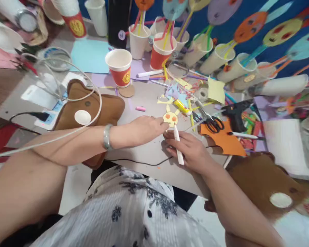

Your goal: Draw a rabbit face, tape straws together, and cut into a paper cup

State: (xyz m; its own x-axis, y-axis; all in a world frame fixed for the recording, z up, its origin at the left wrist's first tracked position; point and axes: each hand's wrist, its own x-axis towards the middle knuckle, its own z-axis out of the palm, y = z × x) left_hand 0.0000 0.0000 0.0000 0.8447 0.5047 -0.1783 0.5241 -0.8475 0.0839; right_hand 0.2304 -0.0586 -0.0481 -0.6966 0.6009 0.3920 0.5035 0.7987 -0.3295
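Note:
A small yellow paper rabbit face [170, 119] with two ears and orange eye patches is in front of me on the table. My left hand [146, 130] pinches its lower left edge, the fingertips partly hidden. My right hand [189, 149] is closed round a white marker [179, 145], whose tip points up at the lower right edge of the face. A yellow glue stick [182, 107] lies just beyond the face, beside paper scraps [173, 92]. Left of the face rests a pink marker cap [140, 108].
Paper cups with coloured straws and paper faces line the back. A red-and-white cup [119, 68] stands near a cardboard disc [126, 91]. Scissors [214, 124], orange paper [222, 139] and a black glue gun [237, 115] lie right. Brown cushions [103, 106] flank me; a white cable [99, 103] crosses left.

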